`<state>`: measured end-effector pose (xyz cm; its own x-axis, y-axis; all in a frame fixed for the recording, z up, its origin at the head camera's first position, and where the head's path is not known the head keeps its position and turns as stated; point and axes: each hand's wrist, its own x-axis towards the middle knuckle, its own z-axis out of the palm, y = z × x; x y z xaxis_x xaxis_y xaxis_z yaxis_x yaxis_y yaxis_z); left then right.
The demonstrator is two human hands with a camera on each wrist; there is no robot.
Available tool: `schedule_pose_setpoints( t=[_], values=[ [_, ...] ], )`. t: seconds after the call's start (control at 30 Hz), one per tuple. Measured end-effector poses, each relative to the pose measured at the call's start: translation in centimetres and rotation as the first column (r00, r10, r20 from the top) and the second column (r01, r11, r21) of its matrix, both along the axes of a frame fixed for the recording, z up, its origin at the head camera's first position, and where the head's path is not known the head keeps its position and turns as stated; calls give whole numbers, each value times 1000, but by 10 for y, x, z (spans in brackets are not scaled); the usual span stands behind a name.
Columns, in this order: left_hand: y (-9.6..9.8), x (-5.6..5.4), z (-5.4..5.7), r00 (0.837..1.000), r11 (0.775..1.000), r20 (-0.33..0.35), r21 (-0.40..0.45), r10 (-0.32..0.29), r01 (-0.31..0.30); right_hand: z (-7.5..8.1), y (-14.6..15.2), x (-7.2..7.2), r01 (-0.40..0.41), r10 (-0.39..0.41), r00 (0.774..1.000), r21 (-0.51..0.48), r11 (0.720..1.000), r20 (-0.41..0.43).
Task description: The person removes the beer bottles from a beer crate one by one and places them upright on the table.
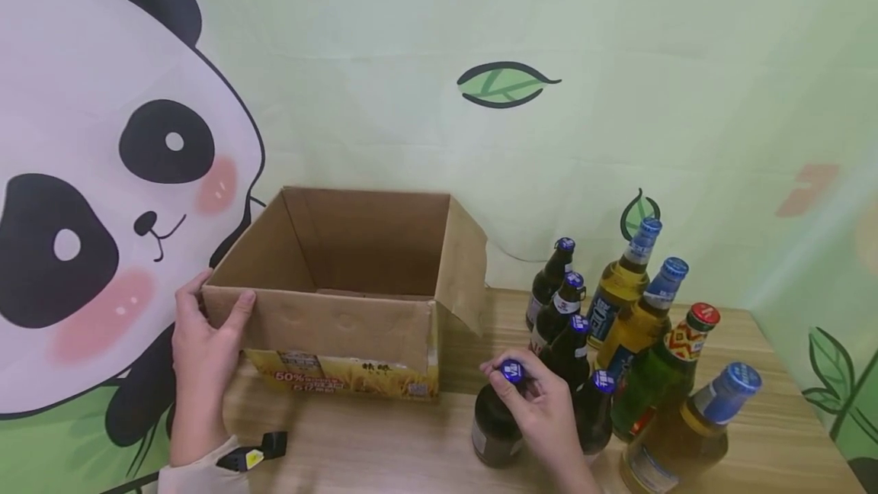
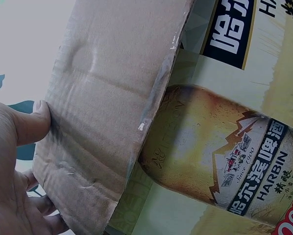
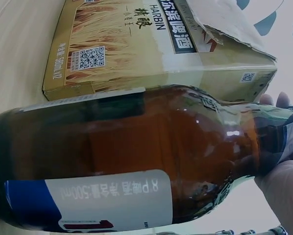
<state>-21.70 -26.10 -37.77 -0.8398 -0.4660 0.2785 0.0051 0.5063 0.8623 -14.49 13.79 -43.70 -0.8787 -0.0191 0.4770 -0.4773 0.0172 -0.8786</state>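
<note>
An open cardboard box [image 1: 336, 322] with beer printing stands on the table, its front flap folded down outside. My left hand [image 1: 206, 349] grips the box's front left corner. In the left wrist view, the thumb [image 2: 34, 122] lies at the flap's edge and the other fingers curl below it. To the right of the box, my right hand [image 1: 545, 402] holds a brown beer bottle [image 1: 495, 421] by its neck, just under the blue cap. The right wrist view has this bottle [image 3: 136, 142] large in front, with white-and-blue labels. Inside the box, the visible walls are bare cardboard.
Several dark bottles [image 1: 562, 311] with blue caps stand in a row right of the box. Beyond them is a second row with yellow bottles [image 1: 620, 280] and a green one [image 1: 655, 380]. A panda-printed cloth [image 1: 384, 97] hangs behind the wooden table [image 1: 370, 448].
</note>
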Motion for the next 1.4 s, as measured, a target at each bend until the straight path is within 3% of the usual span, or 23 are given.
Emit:
schedule_pose_setpoints(
  t=[0.43, 0.83, 1.23, 1.4],
  values=[
    [0, -1, -1, 1000, 1000, 3, -1, -8, 8, -6, -3, 2, 43, -42, 997, -12, 999, 71],
    [-2, -2, 2, 1000, 1000, 7, 12, -23, 23, -6, -2, 2, 27, -28, 999, 27, 999, 18],
    [-5, 0, 5, 997, 997, -10, -8, -74, 74, 2, 5, 0, 6, -14, 998, 127, 992, 56],
    [-7, 4, 6, 996, 995, 6, -36, -91, 91, 11, 10, 0, -16, 0, 998, 278, 960, 58]
  ],
)
